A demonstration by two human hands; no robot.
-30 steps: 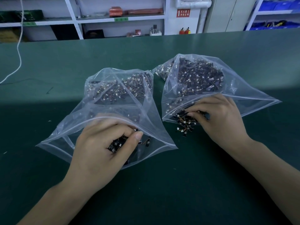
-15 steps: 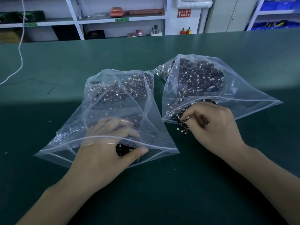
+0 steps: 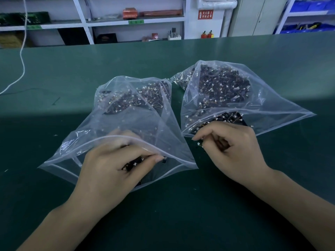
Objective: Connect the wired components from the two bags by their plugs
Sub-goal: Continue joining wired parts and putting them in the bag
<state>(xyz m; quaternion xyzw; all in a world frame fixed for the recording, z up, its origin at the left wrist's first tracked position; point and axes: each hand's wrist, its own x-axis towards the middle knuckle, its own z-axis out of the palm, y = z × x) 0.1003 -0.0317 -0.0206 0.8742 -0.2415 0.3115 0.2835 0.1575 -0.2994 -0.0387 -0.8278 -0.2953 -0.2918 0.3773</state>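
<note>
Clear plastic left bag [image 3: 101, 134] | left hand [image 3: 116, 165] pinches a component inside | right hand [image 3: 230, 149] pinches another at right bag [image 3: 253, 109] | nothing plugged yet

Red wall sign [image 3: 205, 14] bears Chinese characters, blurred.

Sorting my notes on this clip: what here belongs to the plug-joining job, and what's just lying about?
Job: left bag, right bag, left hand, right hand.
Lying about: white cable, shelving, red wall sign.
</note>
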